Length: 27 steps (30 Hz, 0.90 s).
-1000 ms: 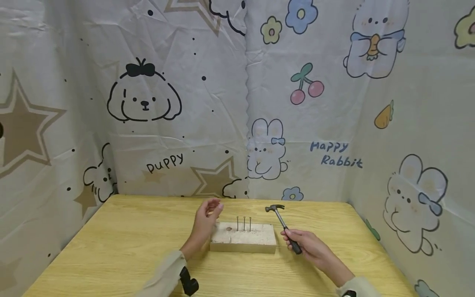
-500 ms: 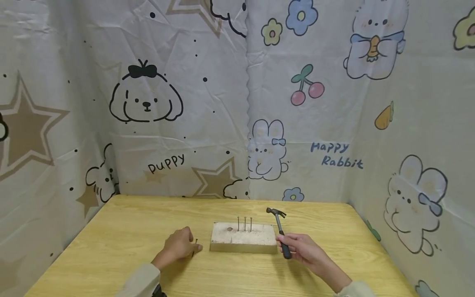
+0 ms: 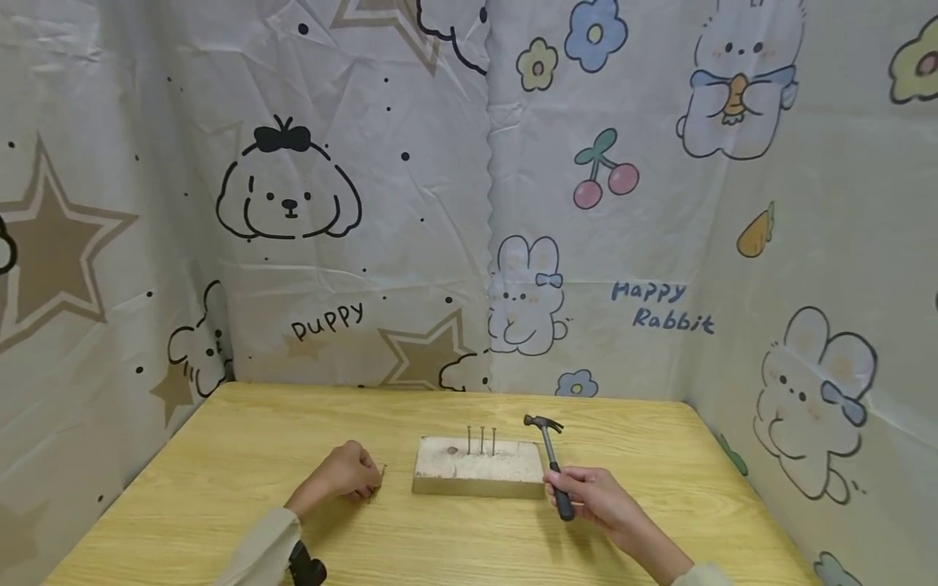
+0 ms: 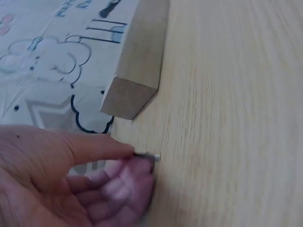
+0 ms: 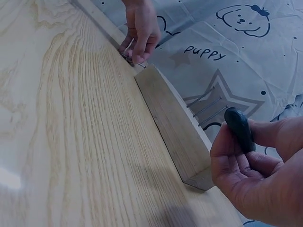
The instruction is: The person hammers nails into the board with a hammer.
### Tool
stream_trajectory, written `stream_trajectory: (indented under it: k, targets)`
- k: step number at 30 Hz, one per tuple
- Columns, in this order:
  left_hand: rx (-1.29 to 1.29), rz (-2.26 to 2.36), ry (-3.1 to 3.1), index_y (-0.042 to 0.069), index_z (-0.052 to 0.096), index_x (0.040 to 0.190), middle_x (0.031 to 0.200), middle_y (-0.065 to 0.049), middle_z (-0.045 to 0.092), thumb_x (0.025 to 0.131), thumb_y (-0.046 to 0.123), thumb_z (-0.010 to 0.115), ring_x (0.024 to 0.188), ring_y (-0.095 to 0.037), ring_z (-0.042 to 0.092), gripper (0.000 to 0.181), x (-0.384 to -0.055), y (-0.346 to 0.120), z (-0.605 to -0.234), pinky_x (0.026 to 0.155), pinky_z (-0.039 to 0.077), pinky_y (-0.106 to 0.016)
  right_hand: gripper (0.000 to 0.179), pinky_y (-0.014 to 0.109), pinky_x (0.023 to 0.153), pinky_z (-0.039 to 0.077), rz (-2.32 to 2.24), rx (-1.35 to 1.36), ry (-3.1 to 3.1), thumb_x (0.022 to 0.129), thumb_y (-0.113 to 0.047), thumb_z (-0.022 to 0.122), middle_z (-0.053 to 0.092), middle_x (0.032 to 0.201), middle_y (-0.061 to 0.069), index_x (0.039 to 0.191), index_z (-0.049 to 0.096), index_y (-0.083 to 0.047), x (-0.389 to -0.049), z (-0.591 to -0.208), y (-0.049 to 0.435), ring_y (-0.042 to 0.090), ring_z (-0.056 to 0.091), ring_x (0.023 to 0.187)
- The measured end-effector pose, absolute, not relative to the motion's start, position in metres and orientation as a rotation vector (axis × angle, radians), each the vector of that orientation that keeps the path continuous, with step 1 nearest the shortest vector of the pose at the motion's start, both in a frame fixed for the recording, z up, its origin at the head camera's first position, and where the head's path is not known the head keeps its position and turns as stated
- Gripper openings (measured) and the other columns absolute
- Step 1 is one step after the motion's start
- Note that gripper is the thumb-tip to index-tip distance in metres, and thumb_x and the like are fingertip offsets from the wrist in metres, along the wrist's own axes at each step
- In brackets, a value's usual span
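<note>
My left hand (image 3: 344,472) is low over the table, left of the wooden block (image 3: 479,487), its thumb and fingertips pinching a nail (image 4: 151,156). The nail's end pokes out past the fingertips in the left wrist view. In the head view, my right hand (image 3: 597,495) grips the black handle of a claw hammer (image 3: 551,449) by the block's right end. The hammer head points up and away from me; the right wrist view shows mainly the rounded butt of the handle (image 5: 240,127). Three nails (image 3: 481,440) stand upright in the block, and a dark knot (image 3: 452,450) marks its top face.
The block lies flat near the middle of a yellow wood-grain table (image 3: 242,439). A printed cloth (image 3: 352,268) hangs behind the table and along both sides. Dark camera mounts, such as the one on the left wrist (image 3: 306,567), sit at the cuffs.
My left hand has come from beside the block's far left corner down and left to the table, where it now pinches a nail. The hammer has shifted slightly toward me, its handle more upright.
</note>
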<state>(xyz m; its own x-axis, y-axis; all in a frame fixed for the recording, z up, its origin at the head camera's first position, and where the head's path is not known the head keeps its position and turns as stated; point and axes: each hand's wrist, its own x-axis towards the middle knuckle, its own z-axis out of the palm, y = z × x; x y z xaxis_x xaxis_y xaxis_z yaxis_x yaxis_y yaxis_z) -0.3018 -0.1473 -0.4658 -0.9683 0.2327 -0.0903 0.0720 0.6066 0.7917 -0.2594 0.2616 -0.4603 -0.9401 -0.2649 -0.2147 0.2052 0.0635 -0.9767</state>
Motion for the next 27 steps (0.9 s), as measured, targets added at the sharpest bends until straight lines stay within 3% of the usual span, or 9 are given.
stream_trajectory:
  k: [2,7,14,18,22,27]
  targets:
    - [0.300,1.384,2.571,-0.009,0.068,0.090,0.077,-0.013,0.071,0.094,-0.002,0.069,0.065,-0.018,0.068,0.008,-0.303,-0.151,-0.468,0.063,0.061,-0.034,0.038,0.024,0.077,0.059,-1.937,-0.053,2.027,0.106,-0.022,0.064,0.072,0.099,0.004,0.122,0.065,0.013,-0.259,-0.460,0.262,0.009,0.070,0.088]
    - [0.407,1.558,2.507,-0.016,0.064,0.111,0.087,-0.015,0.072,0.097,0.001,0.066,0.072,-0.021,0.070,0.022,-0.305,-0.151,-0.468,0.065,0.061,-0.037,0.038,0.024,0.077,0.059,-1.945,-0.034,2.056,0.106,-0.022,0.065,0.072,0.100,0.005,0.122,0.065,0.013,-0.257,-0.460,0.265,0.010,0.070,0.089]
    - [0.326,1.695,2.709,-0.004,0.071,0.104,0.093,-0.011,0.071,0.098,0.003,0.069,0.077,-0.024,0.071,0.009,-0.311,-0.124,-0.445,0.070,0.062,-0.040,0.037,0.025,0.078,0.058,-1.933,-0.115,2.058,0.107,-0.023,0.064,0.072,0.099,0.003,0.118,0.067,0.012,-0.259,-0.459,0.267,0.010,0.068,0.089]
    - [0.397,1.849,2.679,-0.001,0.072,0.104,0.099,-0.012,0.074,0.099,0.007,0.072,0.084,-0.021,0.071,0.009,-0.322,-0.105,-0.435,0.074,0.061,-0.033,0.037,0.027,0.079,0.059,-1.935,-0.132,2.081,0.107,-0.022,0.063,0.071,0.098,0.004,0.119,0.065,0.013,-0.261,-0.457,0.266,0.011,0.067,0.088]
    - [0.524,1.982,2.580,-0.002,0.073,0.107,0.105,-0.017,0.076,0.099,0.008,0.073,0.085,-0.014,0.071,0.013,-0.332,-0.080,-0.434,0.077,0.060,-0.030,0.034,0.028,0.077,0.060,-1.954,-0.032,2.173,0.108,-0.016,0.061,0.071,0.095,0.006,0.121,0.064,0.015,-0.262,-0.454,0.261,0.012,0.067,0.085]
    - [0.663,2.084,2.484,-0.001,0.074,0.109,0.109,-0.018,0.077,0.098,0.010,0.074,0.093,-0.019,0.074,0.016,-0.344,-0.047,-0.435,0.086,0.061,-0.034,0.031,0.027,0.070,0.056,-1.970,0.147,2.339,0.107,-0.012,0.061,0.069,0.094,0.007,0.124,0.066,0.013,-0.266,-0.448,0.256,0.013,0.062,0.083]
